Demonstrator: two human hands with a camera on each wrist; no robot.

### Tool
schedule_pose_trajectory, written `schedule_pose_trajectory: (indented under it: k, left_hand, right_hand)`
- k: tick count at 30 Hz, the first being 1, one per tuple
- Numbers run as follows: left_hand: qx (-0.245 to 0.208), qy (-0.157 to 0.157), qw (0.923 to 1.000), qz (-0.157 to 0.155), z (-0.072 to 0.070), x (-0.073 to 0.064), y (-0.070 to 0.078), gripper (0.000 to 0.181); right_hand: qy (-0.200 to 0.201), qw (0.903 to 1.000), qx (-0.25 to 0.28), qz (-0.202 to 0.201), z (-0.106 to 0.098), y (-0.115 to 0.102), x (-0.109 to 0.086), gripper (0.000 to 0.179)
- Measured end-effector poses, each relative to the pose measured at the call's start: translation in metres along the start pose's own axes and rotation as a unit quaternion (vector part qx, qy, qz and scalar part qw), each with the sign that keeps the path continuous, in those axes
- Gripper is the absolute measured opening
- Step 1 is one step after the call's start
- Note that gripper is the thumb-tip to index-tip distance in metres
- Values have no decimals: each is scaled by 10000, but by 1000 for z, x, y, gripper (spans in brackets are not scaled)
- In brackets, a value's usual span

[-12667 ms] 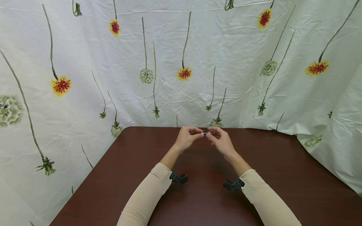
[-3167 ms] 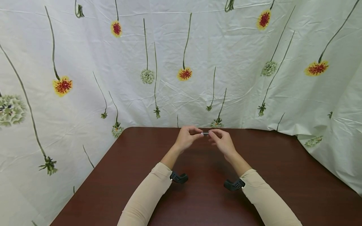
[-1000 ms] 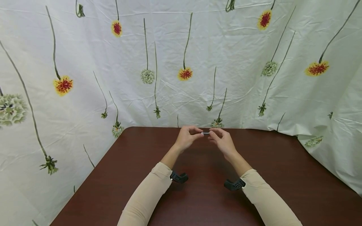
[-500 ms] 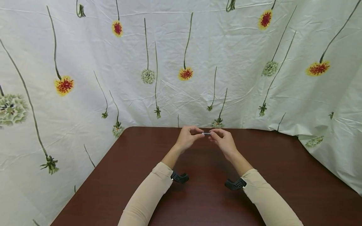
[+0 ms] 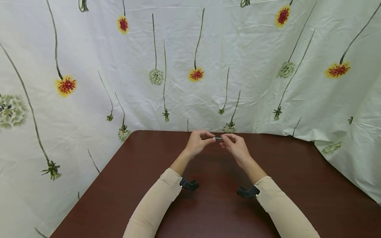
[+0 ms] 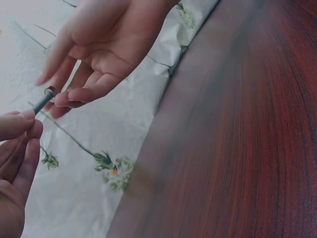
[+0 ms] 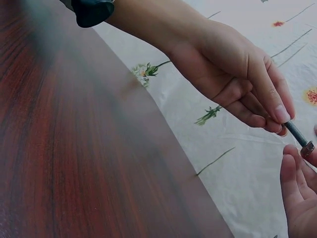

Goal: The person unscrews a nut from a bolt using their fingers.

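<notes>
Over the far part of the table, my left hand (image 5: 194, 144) pinches a small grey metal bolt (image 5: 218, 138) between thumb and fingertips. In the right wrist view the left hand (image 7: 218, 64) grips one end of the threaded bolt (image 7: 296, 133), which slants down to a hex-shaped end piece (image 7: 307, 148). My right hand (image 5: 238, 148) is at that hex end, fingers bent around it. The left wrist view has the right hand's thumb (image 6: 47, 72) blurred and slightly off the hex end (image 6: 49, 91), other fingertips right beside it. My left fingers hide the bolt's near end.
A dark reddish-brown table (image 5: 208, 211) lies under both arms. Behind and beside it hangs a white cloth (image 5: 178, 96) printed with flowers. Black straps, one on the left wrist (image 5: 189, 184) and one on the right wrist (image 5: 248, 192), stick out inward over the table.
My right fingertips have shifted slightly around the bolt's end, while the left hand keeps its pinch. The head view has tipped down a little, so everything sits slightly higher.
</notes>
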State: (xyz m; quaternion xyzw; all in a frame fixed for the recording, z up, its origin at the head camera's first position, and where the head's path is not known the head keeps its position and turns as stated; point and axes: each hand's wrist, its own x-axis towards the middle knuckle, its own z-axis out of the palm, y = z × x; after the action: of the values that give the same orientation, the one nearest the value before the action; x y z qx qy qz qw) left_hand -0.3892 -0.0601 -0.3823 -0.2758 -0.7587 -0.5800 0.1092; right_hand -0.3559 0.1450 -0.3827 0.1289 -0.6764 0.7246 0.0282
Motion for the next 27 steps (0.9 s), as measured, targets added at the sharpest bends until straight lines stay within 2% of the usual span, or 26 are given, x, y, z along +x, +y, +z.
schedule_pose_trajectory:
  k: [6, 9, 13, 20, 27]
  left_hand:
    - [-72, -32, 9999, 98, -1, 3, 2, 12]
    - [-193, -47, 9998, 76, -1, 3, 0, 13]
    - [-223, -16, 9997, 114, 0, 3, -1, 16]
    - [-200, -28, 9997, 161, 2, 3, -1, 16]
    - [-205, -62, 9997, 89, 3, 2, -3, 13]
  right_hand:
    - [-93, 9996, -193, -204, -2, -3, 3, 29]
    - [-143, 9990, -326, -285, -1, -3, 3, 33]
    - [-83, 9994, -243, -215, -1, -3, 3, 37]
    - [80, 9990, -347, -256, -1, 0, 3, 27]
    - [77, 9998, -139, -97, -1, 2, 2, 37]
